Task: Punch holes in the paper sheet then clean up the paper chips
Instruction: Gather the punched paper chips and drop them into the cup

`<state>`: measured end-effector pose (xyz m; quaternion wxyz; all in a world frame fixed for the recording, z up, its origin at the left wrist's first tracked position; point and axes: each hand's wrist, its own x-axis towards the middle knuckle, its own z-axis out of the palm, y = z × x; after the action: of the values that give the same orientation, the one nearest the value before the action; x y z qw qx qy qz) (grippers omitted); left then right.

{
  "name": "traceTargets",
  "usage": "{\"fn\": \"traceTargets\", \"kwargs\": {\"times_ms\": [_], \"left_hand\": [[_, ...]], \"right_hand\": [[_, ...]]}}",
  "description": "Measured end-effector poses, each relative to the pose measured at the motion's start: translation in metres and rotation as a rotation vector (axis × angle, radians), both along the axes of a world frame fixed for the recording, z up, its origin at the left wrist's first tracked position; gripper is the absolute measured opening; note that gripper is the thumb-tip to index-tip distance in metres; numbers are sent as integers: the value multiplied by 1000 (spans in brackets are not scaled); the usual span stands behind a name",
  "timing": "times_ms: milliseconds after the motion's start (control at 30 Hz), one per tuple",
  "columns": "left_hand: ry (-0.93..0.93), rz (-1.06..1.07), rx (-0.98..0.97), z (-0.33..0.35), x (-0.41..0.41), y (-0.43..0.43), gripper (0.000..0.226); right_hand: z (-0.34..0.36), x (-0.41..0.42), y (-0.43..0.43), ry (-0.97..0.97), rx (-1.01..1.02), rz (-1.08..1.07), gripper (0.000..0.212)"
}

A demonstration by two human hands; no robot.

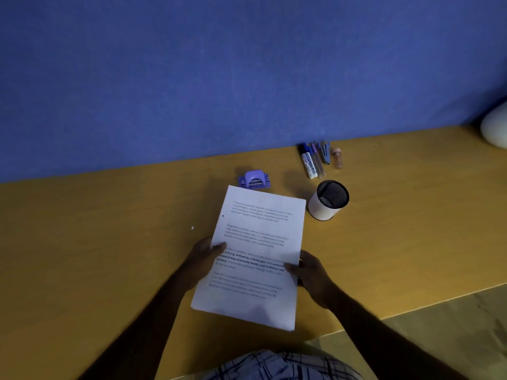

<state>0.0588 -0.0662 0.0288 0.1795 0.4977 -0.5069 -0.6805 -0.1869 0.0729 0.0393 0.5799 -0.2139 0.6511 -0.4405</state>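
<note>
We pinched the paper (258, 237) by its sides with our left hand (204, 256) and right hand (312, 272), over the middle of the table (109, 229); best, we thought, to slide it straight into the punch (254, 180) by the back edge

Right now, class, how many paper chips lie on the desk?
1. The paper chip lies on the bare desk, left of the paper sheet. Others may hide under it.

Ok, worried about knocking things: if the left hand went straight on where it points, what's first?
Likely the hole punch, past the top edge of the paper the left hand grips; depth unclear.
</note>
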Motion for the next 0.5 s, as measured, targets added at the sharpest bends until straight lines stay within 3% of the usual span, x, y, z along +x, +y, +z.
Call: {"fn": "traceTargets", "kwargs": {"times_ms": [233,500], "left_hand": [[47,208,-356,25,-12,-5,20],[98,288,-460,60,-16,-25,27]], "right_hand": [[33,-5,-50,205,-180,-40,28],[58,-9,-93,287,-376,-22,33]]}}
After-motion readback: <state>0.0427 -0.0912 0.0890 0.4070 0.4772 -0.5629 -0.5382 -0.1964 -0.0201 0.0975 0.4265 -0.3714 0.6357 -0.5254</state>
